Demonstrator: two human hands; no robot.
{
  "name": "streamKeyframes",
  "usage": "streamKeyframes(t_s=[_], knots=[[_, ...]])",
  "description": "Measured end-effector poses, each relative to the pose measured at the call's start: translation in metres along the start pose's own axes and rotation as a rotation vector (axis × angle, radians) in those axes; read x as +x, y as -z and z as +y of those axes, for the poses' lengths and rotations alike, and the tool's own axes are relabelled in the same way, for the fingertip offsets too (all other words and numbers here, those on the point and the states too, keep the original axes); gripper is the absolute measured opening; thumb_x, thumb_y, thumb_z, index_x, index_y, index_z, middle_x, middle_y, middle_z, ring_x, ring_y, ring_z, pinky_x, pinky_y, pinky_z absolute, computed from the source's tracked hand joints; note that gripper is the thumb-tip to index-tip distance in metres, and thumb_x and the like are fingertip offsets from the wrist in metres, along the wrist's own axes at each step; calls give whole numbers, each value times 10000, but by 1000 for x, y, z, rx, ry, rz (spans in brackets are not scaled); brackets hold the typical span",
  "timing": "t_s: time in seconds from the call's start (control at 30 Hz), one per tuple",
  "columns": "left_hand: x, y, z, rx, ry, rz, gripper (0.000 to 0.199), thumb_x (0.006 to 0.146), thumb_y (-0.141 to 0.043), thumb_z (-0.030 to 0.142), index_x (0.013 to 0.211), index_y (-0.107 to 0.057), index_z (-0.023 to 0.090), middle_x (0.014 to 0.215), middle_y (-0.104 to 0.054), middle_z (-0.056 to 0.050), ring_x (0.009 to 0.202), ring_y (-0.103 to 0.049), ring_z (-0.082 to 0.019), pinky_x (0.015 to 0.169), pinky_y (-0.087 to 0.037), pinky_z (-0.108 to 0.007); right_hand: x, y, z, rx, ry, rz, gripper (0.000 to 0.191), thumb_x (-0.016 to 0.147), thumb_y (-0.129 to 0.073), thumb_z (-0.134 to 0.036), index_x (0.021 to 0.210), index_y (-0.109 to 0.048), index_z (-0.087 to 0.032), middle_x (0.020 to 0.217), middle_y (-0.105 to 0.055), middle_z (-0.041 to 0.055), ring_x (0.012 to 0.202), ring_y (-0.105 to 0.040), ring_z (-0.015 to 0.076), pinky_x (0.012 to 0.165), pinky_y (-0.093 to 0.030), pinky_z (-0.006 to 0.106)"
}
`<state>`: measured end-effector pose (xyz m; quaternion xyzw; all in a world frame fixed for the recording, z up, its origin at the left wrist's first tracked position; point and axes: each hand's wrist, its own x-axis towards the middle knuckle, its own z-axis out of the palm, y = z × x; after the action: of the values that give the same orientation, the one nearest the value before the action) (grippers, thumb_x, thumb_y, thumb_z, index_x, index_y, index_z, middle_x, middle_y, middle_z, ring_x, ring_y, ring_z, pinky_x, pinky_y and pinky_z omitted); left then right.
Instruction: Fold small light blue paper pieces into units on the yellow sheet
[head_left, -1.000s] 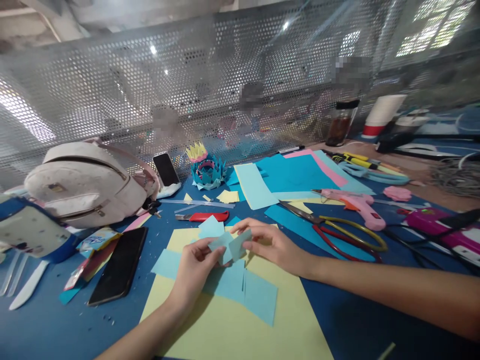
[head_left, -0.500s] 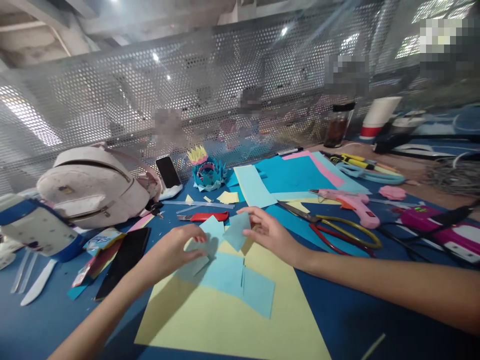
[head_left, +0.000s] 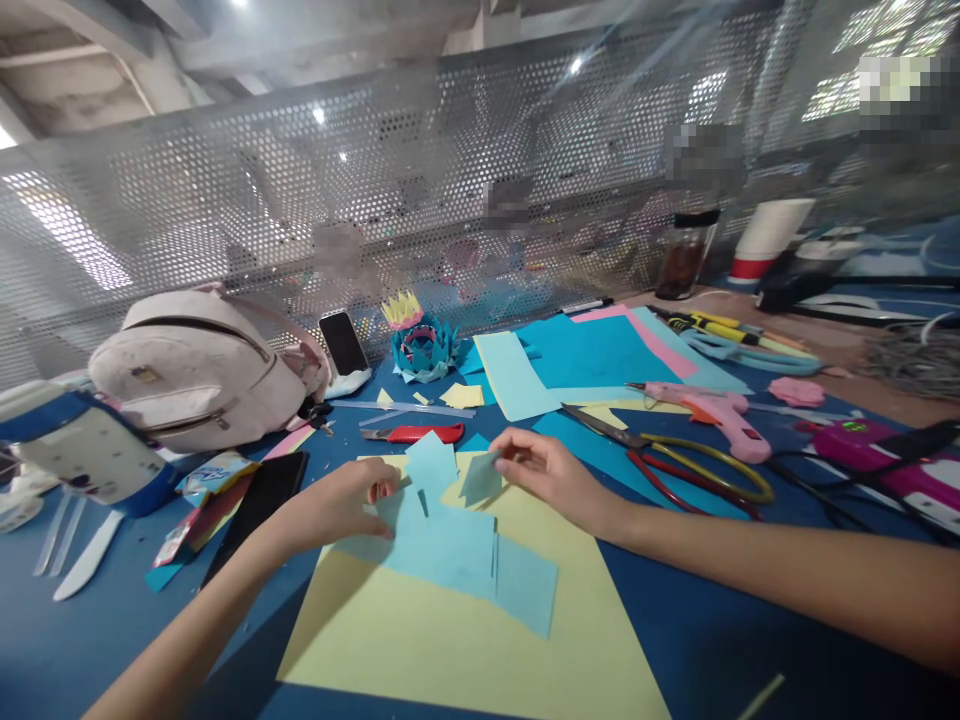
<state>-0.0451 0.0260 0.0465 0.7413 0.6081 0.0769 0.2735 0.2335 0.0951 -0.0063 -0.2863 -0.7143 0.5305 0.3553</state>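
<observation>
Several light blue paper pieces (head_left: 450, 545) lie overlapping on a large pale yellow sheet (head_left: 450, 640) in front of me. My right hand (head_left: 541, 475) pinches a small light blue piece (head_left: 481, 480) by its right corner, just above the sheet. My left hand (head_left: 352, 503) is at the left edge of the blue pieces, its thumb and fingers apart, with one piece close to its fingertips. Whether it touches that piece is unclear.
Past the sheet lie a red cutter (head_left: 416, 433), scissors (head_left: 667, 450), a pink glue gun (head_left: 724, 410) and blue sheets (head_left: 600, 345). A backpack (head_left: 202, 370), phone (head_left: 343, 342) and blue paper flower (head_left: 424, 348) stand behind. A black tablet-like slab (head_left: 259, 510) lies left.
The piece in my right hand has tilted and come slightly lower. My left hand has opened a little and moved slightly left. The camera view has shifted a little.
</observation>
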Motion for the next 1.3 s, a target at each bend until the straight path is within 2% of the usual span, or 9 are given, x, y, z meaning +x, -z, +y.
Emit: streamKeyframes(t_s=[0.17,0.3,0.37,0.47,0.6,0.87,1.07,1.17,1.3], knots=[[1,0,4,-82,-53,36,153,763,-691,346,777,-647,200,815,-657,-26,812,-616,-229,716,-448,-288,-4,-1,-6,3,15,-82,322,866,-650,-490,810,-594,-178,767,-541,7,727,-505,154,657,-410,267],[2,-9,22,-168,-146,57,171,805,-697,361,776,-631,206,904,-670,-16,894,-626,-204,844,-454,-279,-6,-1,-7,36,32,-107,302,870,-669,-464,819,-594,-176,779,-549,5,739,-509,149,673,-406,262],[2,-20,31,-324,-207,29,151,795,-730,320,845,-647,204,1050,-676,-37,1007,-624,-216,908,-446,-286,-5,-1,-7,87,37,-100,299,871,-674,-460,834,-592,-175,780,-561,4,747,-524,149,676,-411,259],[2,-40,42,-369,-223,16,192,730,-784,193,872,-655,194,1160,-633,-60,1120,-601,-235,975,-424,-303,-4,0,-7,167,26,-86,303,871,-678,-465,863,-585,-176,784,-580,3,743,-542,146,673,-420,254],[3,-56,47,-329,-248,2,204,687,-763,24,747,-649,182,1020,-599,-31,1045,-617,-205,888,-453,-261,-2,0,-7,189,14,-56,309,863,-689,-466,869,-580,-177,801,-582,3,765,-549,145,691,-425,251],[3,-56,44,-318,-289,63,306,658,-622,-105,716,-694,187,870,-569,12,767,-586,-126,717,-443,-225,-2,0,-4,171,37,-15,285,869,-678,-446,920,-573,-186,823,-570,1,780,-548,144,687,-424,252],[5,-59,42,-372,-377,16,249,680,-700,-56,719,-706,190,967,-580,-21,957,-605,-174,853,-475,-261,-1,-1,-2,166,18,-1,289,859,-680,-449,924,-567,-191,833,-577,5,795,-557,150,692,-429,257],[4,-60,43,-413,-324,-9,257,670,-719,-67,700,-700,187,1000,-581,-28,1037,-606,-197,905,-477,-288,-1,0,-3,166,17,-8,283,859,-678,-443,920,-567,-190,839,-577,7,803,-558,151,700,-426,259],[3,-58,45,-368,-290,22,265,641,-757,-77,663,-702,181,1004,-597,-30,1052,-601,-211,866,-482,-281,-1,0,-2,165,20,-6,281,862,-674,-446,914,-564,-192,830,-574,4,792,-553,149,694,-421,262]])
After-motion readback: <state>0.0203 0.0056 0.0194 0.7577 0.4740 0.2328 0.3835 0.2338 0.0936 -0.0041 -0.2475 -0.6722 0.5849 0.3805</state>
